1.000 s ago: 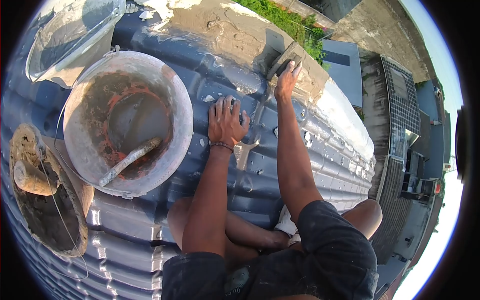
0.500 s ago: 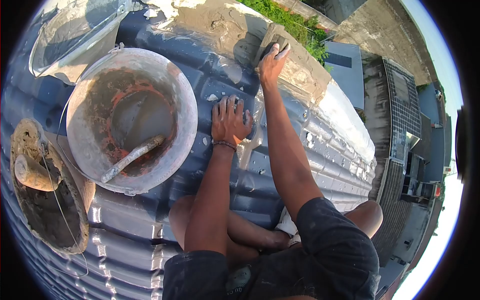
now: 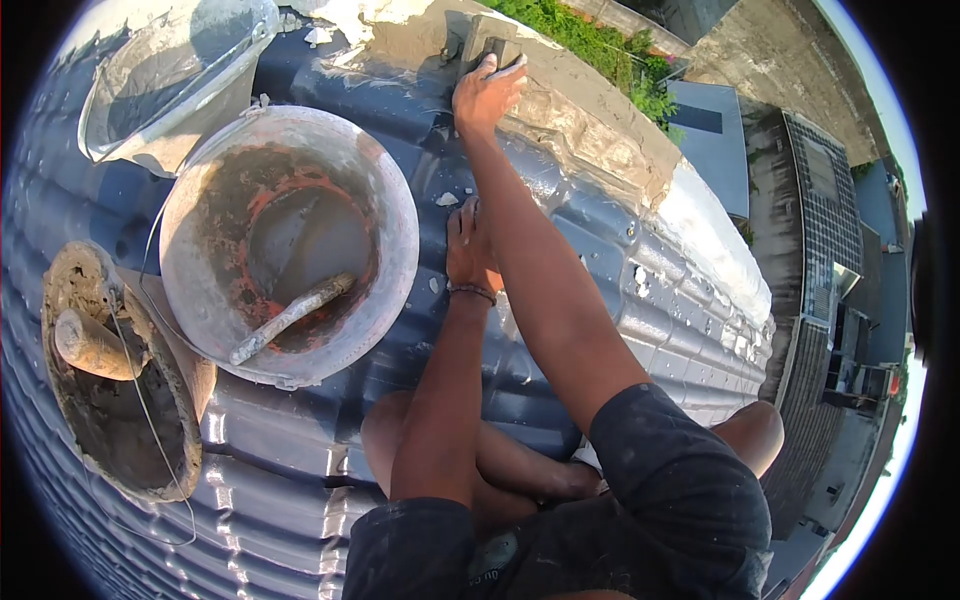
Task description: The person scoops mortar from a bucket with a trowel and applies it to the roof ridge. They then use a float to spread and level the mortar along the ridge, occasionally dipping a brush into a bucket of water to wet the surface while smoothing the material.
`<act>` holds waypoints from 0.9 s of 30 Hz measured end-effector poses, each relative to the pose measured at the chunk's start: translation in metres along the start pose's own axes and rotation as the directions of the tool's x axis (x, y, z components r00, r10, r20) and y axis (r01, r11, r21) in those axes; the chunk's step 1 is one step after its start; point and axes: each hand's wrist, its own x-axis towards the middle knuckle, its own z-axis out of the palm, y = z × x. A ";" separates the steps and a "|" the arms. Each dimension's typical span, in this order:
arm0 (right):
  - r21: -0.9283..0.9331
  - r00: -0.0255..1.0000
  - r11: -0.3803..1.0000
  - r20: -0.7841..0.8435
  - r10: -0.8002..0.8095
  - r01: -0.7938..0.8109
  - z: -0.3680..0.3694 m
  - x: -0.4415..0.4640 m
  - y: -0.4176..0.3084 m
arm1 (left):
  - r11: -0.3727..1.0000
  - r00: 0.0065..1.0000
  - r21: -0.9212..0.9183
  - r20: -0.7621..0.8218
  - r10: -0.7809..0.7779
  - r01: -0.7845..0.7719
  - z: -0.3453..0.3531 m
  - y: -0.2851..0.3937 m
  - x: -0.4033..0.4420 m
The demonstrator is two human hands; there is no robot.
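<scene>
My right hand (image 3: 489, 95) is closed around the handle of a plastering float (image 3: 477, 42), whose flat face lies against wet grey mortar (image 3: 425, 38) along the roof ridge. Beneath my right forearm, my left hand (image 3: 470, 250) rests on the dark blue roof tiles (image 3: 425, 330). Its fingers stretch forward, and the forearm hides part of it. To the left of that hand stands a whitish bucket (image 3: 205, 240) with murky water in the bottom. A mortar-smeared stick-like handle (image 3: 290, 320) leans inside it.
A mortar-caked container (image 3: 185, 440) with a thick wooden handle (image 3: 95, 345) in it sits at far left. Another grey bucket (image 3: 185, 135) stands at upper left. Mortar crumbs (image 3: 447, 199) dot the tiles. Beyond the ridge are plants (image 3: 600, 60) and lower roofs.
My right hand has slid the float leftward and slightly up along the mortar. My left hand stays on the tiles and is now partly covered by my right forearm. The view has shifted slightly.
</scene>
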 end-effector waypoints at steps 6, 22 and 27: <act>0.194 0.999 0.981 0.049 -0.013 0.003 0.023 0.039 -0.010 | 0.999 1.000 -0.035 0.018 -0.024 0.024 -0.004 0.002 0.003; 0.070 0.887 0.983 0.446 0.119 -0.168 -0.106 0.166 0.002 | 0.986 0.992 -0.155 -0.095 -0.080 0.065 -0.011 0.006 0.007; -0.185 0.865 0.980 0.501 0.030 0.074 -0.087 0.160 0.005 | 0.991 0.995 -0.125 -0.082 -0.065 0.054 -0.012 0.005 0.006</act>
